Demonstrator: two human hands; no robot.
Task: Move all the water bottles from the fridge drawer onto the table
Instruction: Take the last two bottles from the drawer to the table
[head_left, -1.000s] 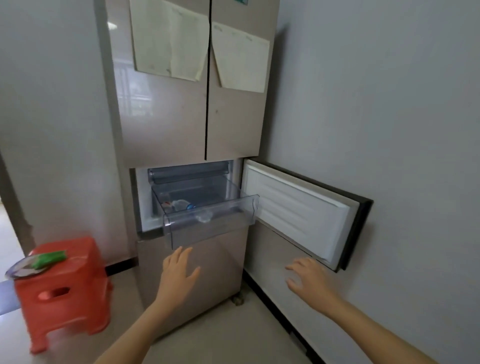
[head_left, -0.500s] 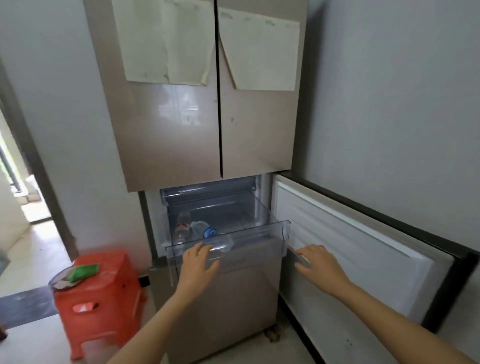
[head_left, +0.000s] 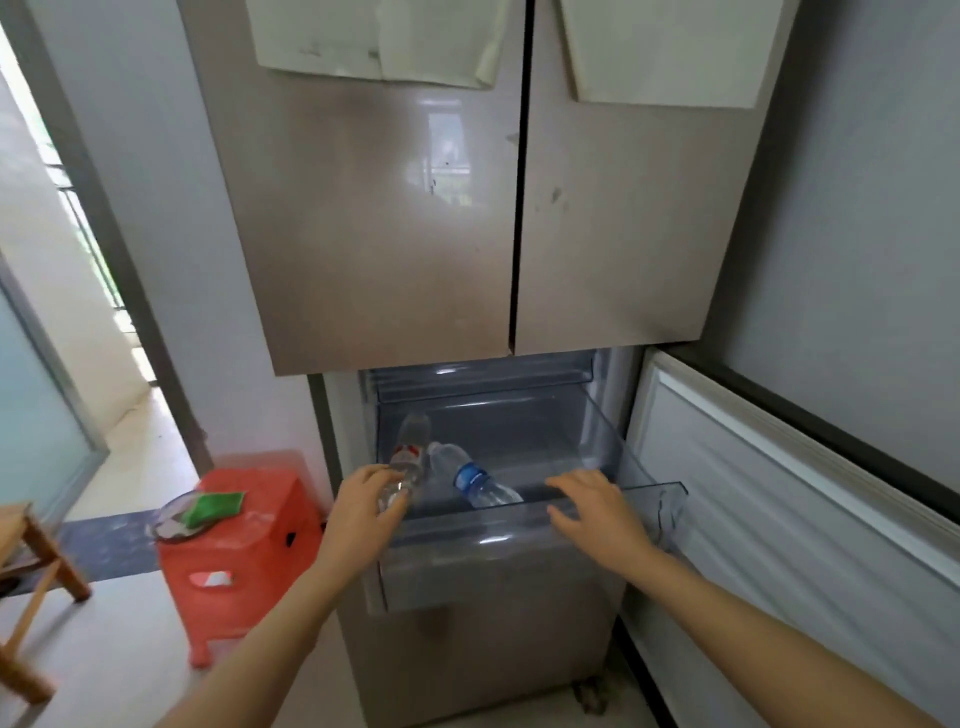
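Now left hand grips red-labelled bottle; right hand spread open; blue-labelled bottle's print unreadable.

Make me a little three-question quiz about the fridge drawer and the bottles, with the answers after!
1. True or false: the clear drawer is pulled out of the fridge.
2. How many water bottles lie in the drawer?
A. one B. two C. four
3. Fill in: the left hand is at the bottle with the ___ label.

Key
1. True.
2. B: the red-label bottle and the blue-label bottle.
3. Red. The right hand hovers open over the drawer's front edge.
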